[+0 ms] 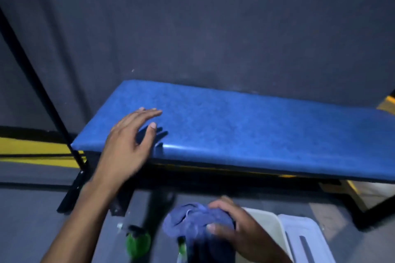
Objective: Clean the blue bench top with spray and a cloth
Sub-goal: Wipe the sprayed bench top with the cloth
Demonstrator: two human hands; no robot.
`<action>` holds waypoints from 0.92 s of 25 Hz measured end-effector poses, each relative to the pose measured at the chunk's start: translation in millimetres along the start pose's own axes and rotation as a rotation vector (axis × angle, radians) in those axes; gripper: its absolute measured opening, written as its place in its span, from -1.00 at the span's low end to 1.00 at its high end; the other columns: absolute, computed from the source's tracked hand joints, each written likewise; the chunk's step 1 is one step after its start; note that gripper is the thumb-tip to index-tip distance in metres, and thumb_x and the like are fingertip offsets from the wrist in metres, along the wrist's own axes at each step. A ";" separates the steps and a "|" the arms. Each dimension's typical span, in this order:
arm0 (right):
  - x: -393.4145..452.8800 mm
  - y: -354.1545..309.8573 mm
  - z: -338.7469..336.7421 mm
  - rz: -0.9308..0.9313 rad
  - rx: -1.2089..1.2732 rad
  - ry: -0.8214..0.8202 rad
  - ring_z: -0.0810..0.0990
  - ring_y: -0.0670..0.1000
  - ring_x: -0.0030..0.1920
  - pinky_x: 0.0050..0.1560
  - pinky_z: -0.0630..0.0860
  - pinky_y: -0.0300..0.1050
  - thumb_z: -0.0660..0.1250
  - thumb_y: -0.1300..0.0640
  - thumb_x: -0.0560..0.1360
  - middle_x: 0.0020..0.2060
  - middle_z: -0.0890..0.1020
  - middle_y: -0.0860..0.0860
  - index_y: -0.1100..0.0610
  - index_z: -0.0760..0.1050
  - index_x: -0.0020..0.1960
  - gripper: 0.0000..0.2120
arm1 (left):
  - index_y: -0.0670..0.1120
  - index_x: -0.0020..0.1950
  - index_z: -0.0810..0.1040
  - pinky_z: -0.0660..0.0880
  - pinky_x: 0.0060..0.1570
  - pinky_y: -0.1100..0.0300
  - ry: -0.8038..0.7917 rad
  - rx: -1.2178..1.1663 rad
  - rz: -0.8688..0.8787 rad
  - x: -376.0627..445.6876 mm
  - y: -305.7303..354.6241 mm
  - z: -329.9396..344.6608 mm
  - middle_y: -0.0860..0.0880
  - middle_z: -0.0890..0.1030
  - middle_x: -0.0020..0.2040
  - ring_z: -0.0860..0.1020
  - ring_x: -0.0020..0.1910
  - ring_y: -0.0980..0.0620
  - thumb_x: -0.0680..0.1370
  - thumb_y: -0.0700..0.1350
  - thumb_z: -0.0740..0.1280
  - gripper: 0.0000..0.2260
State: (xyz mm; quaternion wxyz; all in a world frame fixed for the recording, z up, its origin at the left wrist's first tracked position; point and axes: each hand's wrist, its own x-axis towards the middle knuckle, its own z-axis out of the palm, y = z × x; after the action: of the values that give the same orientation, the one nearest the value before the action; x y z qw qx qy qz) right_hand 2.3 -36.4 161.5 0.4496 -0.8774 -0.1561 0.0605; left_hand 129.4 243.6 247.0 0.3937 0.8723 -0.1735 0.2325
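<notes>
Two hands [130, 143], one cloth [192, 222]

We see a dark grey carpeted floor [213, 28], a slanted black metal bar [40, 89] at left, yellow floor stripes [32, 147] (partly hidden), and white plastic bins [303, 239] at lower right.

I see my left hand [130, 141] spread with straight fingers over the near left end of the blue worktop [245, 126], casting a shadow on the padding just beyond it. Below and to its right, my right hand [233, 226] grips a bunched blue cloth [192, 222]. A green spray bottle [136, 241] stands on the floor left of that hand; a white bin [307, 237] sits to its right.
</notes>
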 end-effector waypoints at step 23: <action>312.7 -38.0 -67.3 -0.178 -0.649 0.162 0.38 0.02 0.39 0.29 0.37 0.06 0.22 -0.30 0.55 0.33 0.44 -0.14 -0.24 0.41 0.33 -0.61 | 0.16 0.62 0.11 -0.17 0.57 -0.12 -0.164 0.607 -0.280 67.6 -84.2 55.4 0.13 0.10 0.64 -0.04 0.63 0.14 0.60 0.22 -0.14 -0.43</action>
State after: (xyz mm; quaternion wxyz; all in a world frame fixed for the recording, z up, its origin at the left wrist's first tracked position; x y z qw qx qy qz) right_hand 305.7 35.2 242.5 0.1613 -0.9596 -0.2069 -0.1019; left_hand 241.4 246.1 200.3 0.1289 0.9808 -0.0061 0.1463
